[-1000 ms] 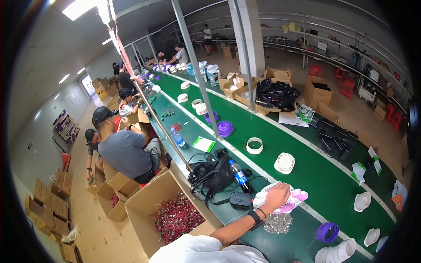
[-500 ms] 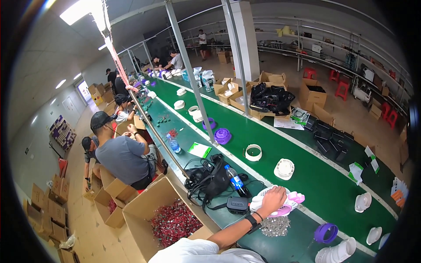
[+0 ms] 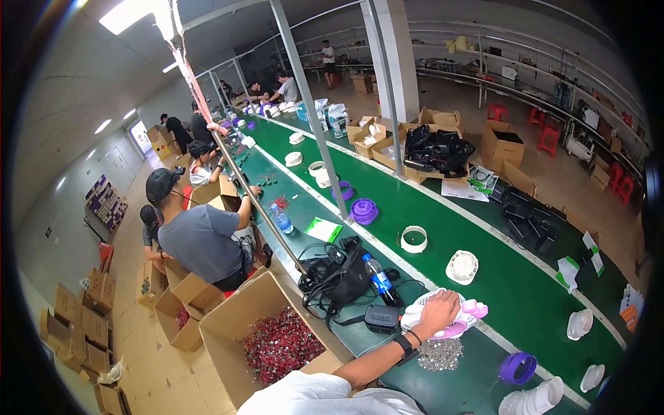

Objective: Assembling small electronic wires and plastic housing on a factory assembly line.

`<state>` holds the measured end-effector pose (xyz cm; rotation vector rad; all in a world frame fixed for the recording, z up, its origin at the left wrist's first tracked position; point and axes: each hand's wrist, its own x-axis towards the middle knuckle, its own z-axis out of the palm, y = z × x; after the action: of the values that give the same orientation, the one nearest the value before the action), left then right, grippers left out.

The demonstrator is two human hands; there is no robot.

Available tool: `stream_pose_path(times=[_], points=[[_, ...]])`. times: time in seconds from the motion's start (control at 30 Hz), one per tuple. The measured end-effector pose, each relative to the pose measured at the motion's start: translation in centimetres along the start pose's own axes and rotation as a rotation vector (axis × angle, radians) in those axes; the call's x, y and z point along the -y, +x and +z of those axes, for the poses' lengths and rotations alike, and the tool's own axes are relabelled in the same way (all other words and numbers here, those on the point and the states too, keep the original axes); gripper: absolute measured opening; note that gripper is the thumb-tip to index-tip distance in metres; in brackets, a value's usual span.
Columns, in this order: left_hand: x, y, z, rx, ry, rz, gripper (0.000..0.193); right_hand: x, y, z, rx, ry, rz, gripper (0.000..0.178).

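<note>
My left hand (image 3: 443,308) reaches in from the lower edge, wearing a dark wristband. Its fingers are bent over a white printed flat piece with pink parts (image 3: 473,309), perhaps a hand fan, at the green bench's edge. My hand covers much of this piece. Just below it lies a heap of small silvery metal bits (image 3: 440,353). Left of the hand are a black case (image 3: 382,319) and a dark drink bottle with a blue label (image 3: 382,279). My right hand is out of view.
A cardboard box of small red parts (image 3: 283,346) stands left of my arm. Beyond the bench, a green conveyor (image 3: 443,238) carries white and purple plastic housings. A purple ring (image 3: 517,368) and white tubular part (image 3: 531,397) lie lower right. A metal pole (image 3: 259,207) slants across; people sit at left.
The whole view has shifted slightly right and downward. My left hand stays on the white and pink piece. The seated person in grey has lowered their hands toward the bench.
</note>
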<state>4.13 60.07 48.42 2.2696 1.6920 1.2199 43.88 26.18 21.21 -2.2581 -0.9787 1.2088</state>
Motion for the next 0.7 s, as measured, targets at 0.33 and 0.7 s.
stream_pose_path(times=[0.33, 0.7], points=[[-1.2, -0.6, 1.2, 0.079, -0.06, 0.014, 0.013, -1.5, 3.0, 0.5, -0.044, -0.172, -0.465, 0.014], [0.7, 0.7, 0.3, 0.027, 0.033, 0.018, 0.013, 2.8, -0.8, 2.0, -0.07, 0.392, -0.096, 0.012]])
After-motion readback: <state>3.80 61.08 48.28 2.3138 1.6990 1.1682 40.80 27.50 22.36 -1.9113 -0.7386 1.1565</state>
